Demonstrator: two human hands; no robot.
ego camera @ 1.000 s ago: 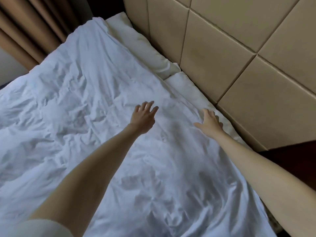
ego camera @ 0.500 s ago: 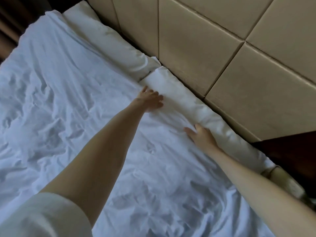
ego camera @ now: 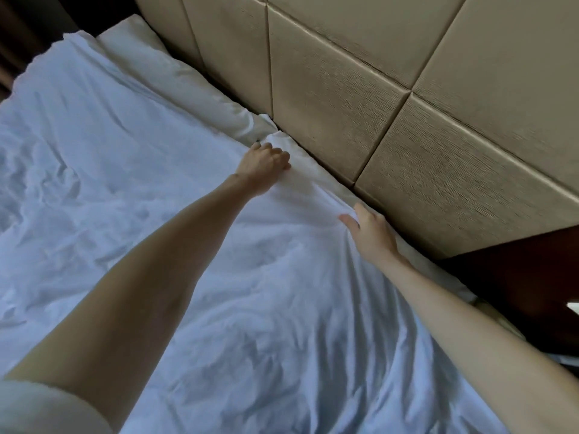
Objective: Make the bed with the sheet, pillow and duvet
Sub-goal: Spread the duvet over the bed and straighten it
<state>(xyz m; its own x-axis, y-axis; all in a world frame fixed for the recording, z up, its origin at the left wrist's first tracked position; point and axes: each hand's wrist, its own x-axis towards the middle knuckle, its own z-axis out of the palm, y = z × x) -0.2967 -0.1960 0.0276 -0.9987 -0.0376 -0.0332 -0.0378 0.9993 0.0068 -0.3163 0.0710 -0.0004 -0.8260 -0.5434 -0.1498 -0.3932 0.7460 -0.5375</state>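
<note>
While both arms reached across the bed, I saw the left hand [ego camera: 264,166] curled w/ knuckles up at the top edge of the white duvet [ego camera: 156,198], fingers bunched on the fabric right where it met the near pillow [ego camera: 313,170]. From that angle the fingertips were hidden, so I couldn't tell whether it truly clamped the cloth or just pressed it – prob. a pinch. The right hand [ego camera: 371,233] sat further along the same edge, fingers closed on a fold of duvet, w/ creases fanning out from it toward the lower right. The duvet lay spread over most of the bed, heavily wrinkled. A far pillow [ego camera: 175,79] lay end to end w/ the near one, both tight against the padded tan headboard [ego camera: 360,98] – only their strips beyond the duvet edge showed. A pale sleeve [ego camera: 37,408] covered the left upper arm at the bottom left corner. Dark wood furniture [ego camera: 517,277] stood beside the bed at right.
</note>
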